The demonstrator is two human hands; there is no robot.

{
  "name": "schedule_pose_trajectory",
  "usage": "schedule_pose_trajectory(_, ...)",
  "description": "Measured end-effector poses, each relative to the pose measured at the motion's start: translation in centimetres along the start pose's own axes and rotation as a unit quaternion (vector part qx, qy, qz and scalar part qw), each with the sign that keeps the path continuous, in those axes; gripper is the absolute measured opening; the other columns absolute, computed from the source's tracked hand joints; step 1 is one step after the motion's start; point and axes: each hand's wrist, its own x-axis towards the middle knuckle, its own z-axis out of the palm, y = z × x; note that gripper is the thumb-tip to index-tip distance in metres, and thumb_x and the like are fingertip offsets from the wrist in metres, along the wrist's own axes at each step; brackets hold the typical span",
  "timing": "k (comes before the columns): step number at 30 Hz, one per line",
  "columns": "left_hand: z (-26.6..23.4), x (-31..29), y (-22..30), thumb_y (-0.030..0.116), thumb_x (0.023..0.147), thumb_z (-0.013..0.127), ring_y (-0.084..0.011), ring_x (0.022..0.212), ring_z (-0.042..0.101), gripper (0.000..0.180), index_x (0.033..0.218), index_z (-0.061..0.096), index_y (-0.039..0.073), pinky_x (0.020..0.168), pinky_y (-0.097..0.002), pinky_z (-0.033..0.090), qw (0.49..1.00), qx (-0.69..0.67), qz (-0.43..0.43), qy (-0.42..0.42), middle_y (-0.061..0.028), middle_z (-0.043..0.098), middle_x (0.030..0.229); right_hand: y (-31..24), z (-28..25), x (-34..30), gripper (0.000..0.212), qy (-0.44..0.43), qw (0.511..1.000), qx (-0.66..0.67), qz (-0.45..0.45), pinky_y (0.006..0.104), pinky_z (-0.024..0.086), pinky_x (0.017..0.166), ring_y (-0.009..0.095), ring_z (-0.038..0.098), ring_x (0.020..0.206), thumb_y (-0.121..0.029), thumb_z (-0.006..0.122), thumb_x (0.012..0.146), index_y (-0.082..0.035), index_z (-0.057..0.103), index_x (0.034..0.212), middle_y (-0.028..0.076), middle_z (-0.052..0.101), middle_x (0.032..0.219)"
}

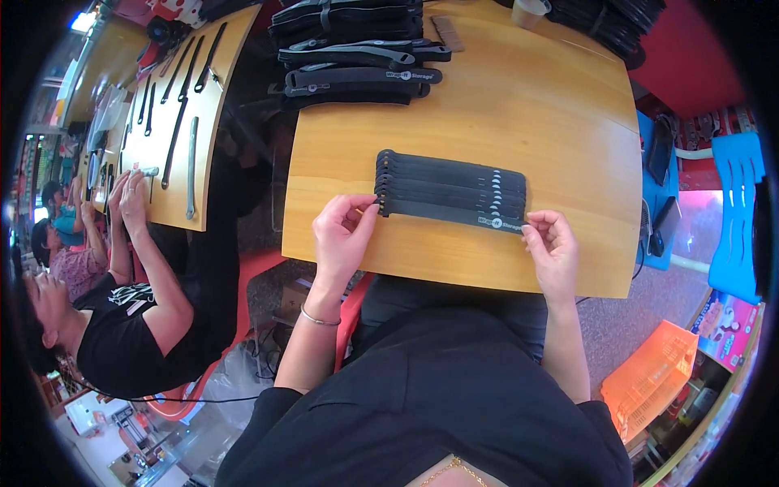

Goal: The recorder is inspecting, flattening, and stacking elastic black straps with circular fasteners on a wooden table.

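Note:
Several black straps (446,172) with pale printed marks lie overlapped in a fanned row on the wooden table (462,264) in front of me. Their looped ends line up at the left. The nearest black strap (434,212) runs between my hands along the row's front edge. My left hand (342,235) pinches its looped end between thumb and fingers. At the other end, my right hand (555,253) grips the strap's tip by the corner, thumb against fingers.
Bundled black and grey straps (349,49) are piled at the table's far left, with another dark bundle (608,28) and a cup (529,11) at the far right. A co-worker (122,325) sits left at another table (213,122). An orange crate (649,377) stands right.

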Motion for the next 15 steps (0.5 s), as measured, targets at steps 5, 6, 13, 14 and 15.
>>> schedule_pose_trajectory(5, 0.25, 0.15, -0.54, -0.002, 0.081, 0.068, -0.0032, 0.055, 0.047, 0.01, 0.09, 0.066, 0.0, 0.049, -0.0191, 0.038, 1.0, -0.022, -0.012, 0.013, -0.0008, 0.061, 0.073, 0.22, 0.14, 0.12, 0.018, 0.006, 1.0, -0.005, 0.003, 0.0178, 0.046, 0.069, 0.004, 0.054, 0.076, 0.002, 0.063, 0.087, -0.002, 0.058, 0.104, -0.001, 0.059, 0.087)
schedule_pose_trajectory(6, 0.28, 0.15, -0.48, -0.002, 0.081, 0.068, -0.0032, 0.055, 0.047, 0.01, 0.09, 0.066, 0.0, 0.049, -0.0191, 0.038, 1.0, -0.022, -0.012, 0.013, -0.0008, 0.061, 0.073, 0.34, 0.08, 0.17, 0.019, 0.006, 1.0, -0.011, 0.006, 0.0178, 0.046, 0.068, 0.004, 0.055, 0.076, 0.002, 0.064, 0.087, -0.002, 0.058, 0.104, -0.001, 0.059, 0.087)
schedule_pose_trajectory(13, 0.28, 0.15, -0.26, -0.004, 0.08, 0.067, -0.0038, 0.053, 0.045, 0.009, 0.088, 0.065, 0.0, 0.048, -0.0195, 0.036, 1.0, 0.006, -0.013, 0.015, -0.0013, 0.059, 0.073, 0.3, 0.37, 0.35, 0.019, 0.014, 0.999, -0.039, 0.0, 0.0179, 0.047, 0.066, 0.004, 0.055, 0.075, -0.001, 0.066, 0.086, -0.003, 0.057, 0.102, -0.001, 0.059, 0.085)
schedule_pose_trajectory(14, 0.28, 0.16, -0.23, -0.004, 0.079, 0.067, -0.0041, 0.052, 0.044, 0.01, 0.088, 0.065, 0.0, 0.048, -0.0196, 0.036, 1.0, 0.017, -0.011, 0.016, -0.0016, 0.059, 0.073, 0.27, 0.4, 0.35, 0.019, 0.014, 0.999, -0.039, 0.0, 0.0179, 0.047, 0.066, 0.004, 0.055, 0.075, -0.001, 0.066, 0.086, -0.003, 0.057, 0.102, -0.001, 0.059, 0.085)
schedule_pose_trajectory(15, 0.32, 0.18, -0.29, -0.004, 0.079, 0.067, -0.0041, 0.052, 0.044, 0.01, 0.088, 0.065, 0.0, 0.048, -0.0196, 0.036, 1.0, 0.017, -0.011, 0.015, -0.0016, 0.059, 0.073, 0.25, 0.42, 0.36, 0.019, 0.014, 0.999, -0.041, -0.002, 0.0179, 0.047, 0.065, 0.004, 0.056, 0.074, -0.001, 0.066, 0.086, -0.003, 0.057, 0.102, -0.001, 0.06, 0.085)
